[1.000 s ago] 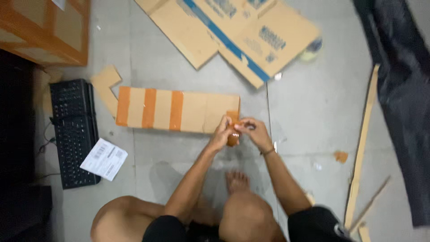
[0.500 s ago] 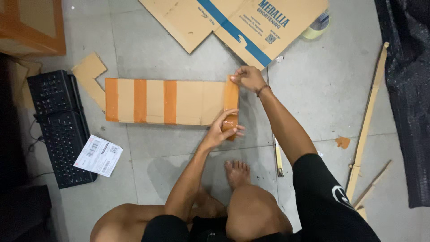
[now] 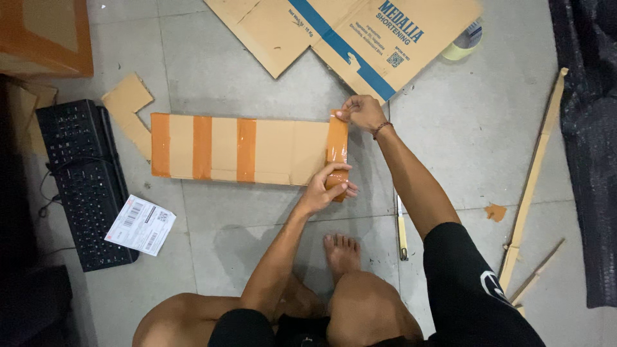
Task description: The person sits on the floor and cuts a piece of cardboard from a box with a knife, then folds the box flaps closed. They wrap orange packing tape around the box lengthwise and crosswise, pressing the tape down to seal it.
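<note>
Tape strip [image 3: 337, 144] pulled taut across the right end of a cardboard panel [image 3: 283, 152] lying flat on the grey floor [image 3: 450, 128].

Right hand [image 3: 361, 112] pinches the strip's free end at the panel's far edge; left hand [image 3: 324, 187] is closed around the orange tape roll [image 3: 337, 183] at the near edge. Three orange bands already cross the panel. A craft knife [image 3: 402, 228] lies just right of the bare foot [image 3: 340, 254]; a black keyboard [image 3: 80, 180] and a printed label [image 3: 140, 225] sit well to the left.

A long flat cardboard strip [image 3: 257, 149] banded with orange tape [image 3: 337, 149] lies on the grey floor.
</note>
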`<act>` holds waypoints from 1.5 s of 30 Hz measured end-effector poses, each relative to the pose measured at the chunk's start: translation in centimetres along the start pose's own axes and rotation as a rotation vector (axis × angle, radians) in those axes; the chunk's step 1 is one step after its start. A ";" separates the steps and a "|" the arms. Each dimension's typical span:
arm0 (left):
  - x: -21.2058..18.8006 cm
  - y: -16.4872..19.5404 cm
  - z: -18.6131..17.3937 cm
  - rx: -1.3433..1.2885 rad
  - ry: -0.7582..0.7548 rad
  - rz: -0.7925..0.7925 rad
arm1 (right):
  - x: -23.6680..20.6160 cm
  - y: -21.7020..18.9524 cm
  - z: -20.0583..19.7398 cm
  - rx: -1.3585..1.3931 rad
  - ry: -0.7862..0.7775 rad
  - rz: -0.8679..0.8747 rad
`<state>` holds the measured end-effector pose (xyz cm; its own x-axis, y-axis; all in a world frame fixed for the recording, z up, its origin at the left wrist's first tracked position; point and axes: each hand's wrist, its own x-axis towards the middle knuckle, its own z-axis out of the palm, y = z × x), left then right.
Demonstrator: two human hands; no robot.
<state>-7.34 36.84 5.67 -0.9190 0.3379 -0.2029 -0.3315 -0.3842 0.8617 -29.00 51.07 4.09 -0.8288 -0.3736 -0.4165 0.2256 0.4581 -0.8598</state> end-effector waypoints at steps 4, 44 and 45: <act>0.2 -0.4 0.0 0.065 0.011 0.022 | 0.1 -0.3 -0.1 -0.125 0.014 -0.014; 0.5 11.4 -3.8 1.986 -0.163 -0.443 | -17.1 4.2 11.1 0.336 0.477 -0.125; 0.6 11.4 -3.4 2.015 -0.155 -0.400 | -17.1 4.1 10.9 0.356 0.451 -0.173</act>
<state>-12.42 29.72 13.74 -0.8130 0.2410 -0.5300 0.2835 0.9590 0.0010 -8.32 50.53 4.45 -0.9868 -0.0041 -0.1620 0.1609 0.0936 -0.9825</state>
